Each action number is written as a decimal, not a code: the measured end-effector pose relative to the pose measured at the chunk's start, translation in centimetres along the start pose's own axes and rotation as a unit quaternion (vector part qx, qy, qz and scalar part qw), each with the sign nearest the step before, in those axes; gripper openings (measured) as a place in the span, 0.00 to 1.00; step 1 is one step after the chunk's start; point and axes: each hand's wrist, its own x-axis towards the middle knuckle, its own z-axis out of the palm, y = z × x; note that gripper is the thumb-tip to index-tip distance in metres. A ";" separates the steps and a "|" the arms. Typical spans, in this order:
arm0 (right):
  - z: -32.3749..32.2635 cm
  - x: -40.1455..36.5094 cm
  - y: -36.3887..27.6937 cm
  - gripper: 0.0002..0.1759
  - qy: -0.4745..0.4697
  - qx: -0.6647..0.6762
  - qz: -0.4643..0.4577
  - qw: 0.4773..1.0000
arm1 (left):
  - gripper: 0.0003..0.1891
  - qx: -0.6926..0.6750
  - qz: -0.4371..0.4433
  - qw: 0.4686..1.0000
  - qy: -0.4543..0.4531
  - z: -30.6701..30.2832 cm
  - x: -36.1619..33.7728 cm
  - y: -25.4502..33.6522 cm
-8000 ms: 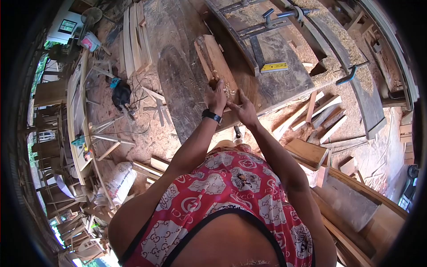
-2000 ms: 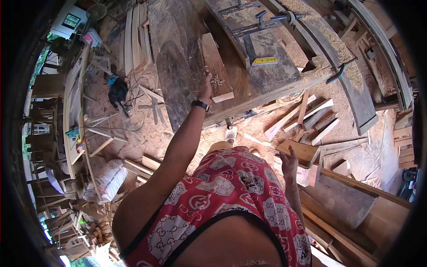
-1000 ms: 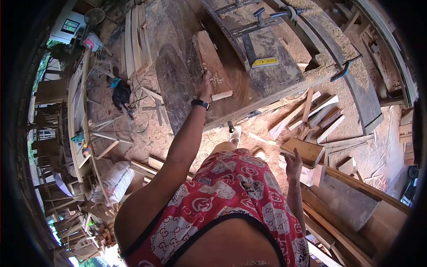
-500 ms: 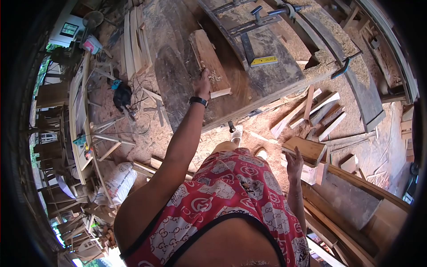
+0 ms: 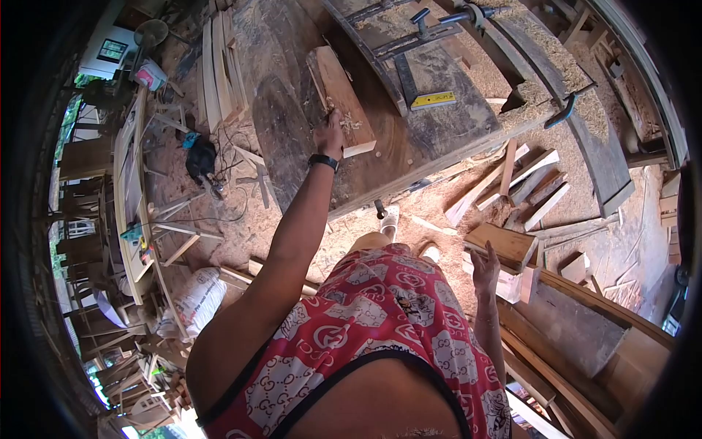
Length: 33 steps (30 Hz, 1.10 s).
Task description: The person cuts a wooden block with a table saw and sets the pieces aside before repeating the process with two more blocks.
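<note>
A short, thick wooden board (image 5: pixel 342 95) lies on the dark workbench top (image 5: pixel 285 110), with curly shavings on its face. At its left edge, near the close end, my left hand (image 5: pixel 330 136) is closed on the board, fingertips on the upper face. A black band circles that wrist. My right hand (image 5: pixel 484 269) hangs low on the right, its fingers apart and holding nothing. Beside it is a wooden block (image 5: pixel 503 245) on the stacked timber. A try square with a yellow stock (image 5: pixel 432 99) rests on the bench, right of the board.
A bar clamp (image 5: pixel 420 36) and another clamp (image 5: pixel 569 111) are at the bench's far and right sides. Offcuts (image 5: pixel 523 183) lie on the shavings-covered floor to the right. On the left are long wood strips (image 5: pixel 219 69), a dark power tool (image 5: pixel 201 161) with a cord, and a white sack (image 5: pixel 197 300).
The board has shifted slightly left and away across the bench, together with my left hand. My right hand stays almost where it was.
</note>
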 end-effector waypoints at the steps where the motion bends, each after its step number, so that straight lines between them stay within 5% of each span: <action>1: 0.1 0.1 0.5 0.39 0.000 0.000 0.001 1.000 | 0.28 0.020 -0.002 1.000 -0.001 0.0 0.2 0.0; 20: 0.1 0.0 -1.2 0.40 -0.005 0.009 0.027 1.000 | 0.28 0.034 -0.031 0.999 0.005 1.2 3.9 -2.4; 27: 0.4 0.3 -0.1 0.40 0.006 0.011 0.025 1.000 | 0.27 0.023 -0.025 0.999 0.008 1.1 3.2 0.6; 29: 0.3 0.2 0.0 0.40 0.001 0.018 0.038 0.999 | 0.29 0.057 -0.098 0.993 0.039 0.9 1.3 4.6; 33: 0.8 0.0 1.0 0.40 0.009 0.031 0.039 0.999 | 0.32 0.051 -0.084 0.994 0.038 1.1 3.1 2.7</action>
